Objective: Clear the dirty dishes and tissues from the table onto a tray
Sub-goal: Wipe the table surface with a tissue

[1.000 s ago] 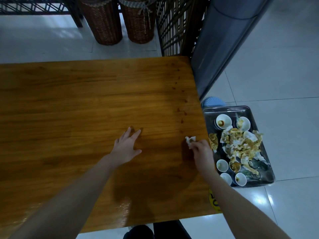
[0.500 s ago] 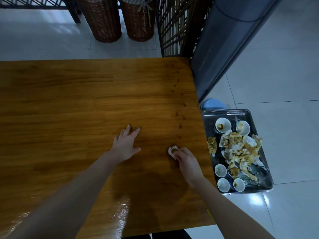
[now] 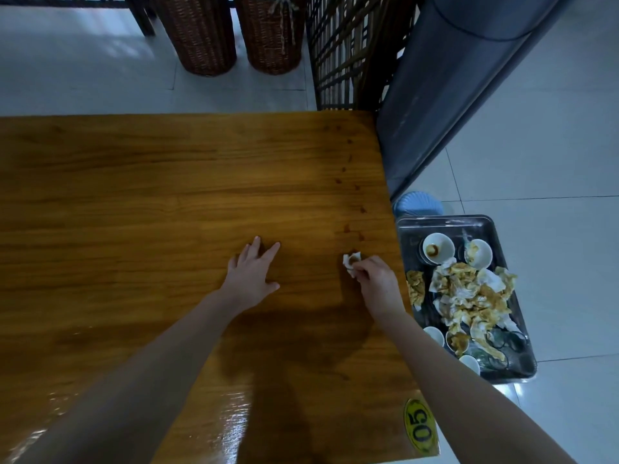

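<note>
The right hand (image 3: 374,275) pinches a crumpled tissue (image 3: 350,261) against the table (image 3: 167,195) near its right edge; the left hand (image 3: 252,274) lies flat and relaxed. Best lift it cleanly (it looks stained) over to the tray (image 3: 492,226) on the floor beside

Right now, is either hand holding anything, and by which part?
The right hand pinches a stained, crumpled tissue by its near edge. The left hand lies flat on the wooden table, holding nothing.
</note>
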Available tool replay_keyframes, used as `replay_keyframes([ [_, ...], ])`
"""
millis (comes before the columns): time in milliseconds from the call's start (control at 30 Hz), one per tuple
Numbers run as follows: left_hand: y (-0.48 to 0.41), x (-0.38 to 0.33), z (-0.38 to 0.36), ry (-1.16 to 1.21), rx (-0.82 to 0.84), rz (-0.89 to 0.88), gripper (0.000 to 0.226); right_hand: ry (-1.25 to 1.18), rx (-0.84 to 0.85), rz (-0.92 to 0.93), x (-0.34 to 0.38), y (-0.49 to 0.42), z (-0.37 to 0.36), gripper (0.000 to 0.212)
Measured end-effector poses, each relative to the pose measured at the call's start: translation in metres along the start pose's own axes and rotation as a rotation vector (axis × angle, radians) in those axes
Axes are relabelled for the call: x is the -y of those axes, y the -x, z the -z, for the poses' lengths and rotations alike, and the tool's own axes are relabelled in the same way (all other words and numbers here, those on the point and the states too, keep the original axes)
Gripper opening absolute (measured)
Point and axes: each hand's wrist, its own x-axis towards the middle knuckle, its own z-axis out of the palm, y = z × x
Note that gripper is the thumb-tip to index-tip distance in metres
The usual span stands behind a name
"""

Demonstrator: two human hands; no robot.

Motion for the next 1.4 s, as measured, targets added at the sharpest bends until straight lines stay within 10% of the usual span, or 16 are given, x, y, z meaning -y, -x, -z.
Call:
replay_keyframes([
  [1400, -0.127, -0.021, 0.093, -0.317, 0.092, -0.027, 0.108, 0.026, -0.113, -0.062, 0.015, -0.107, -0.013, 0.014],
])
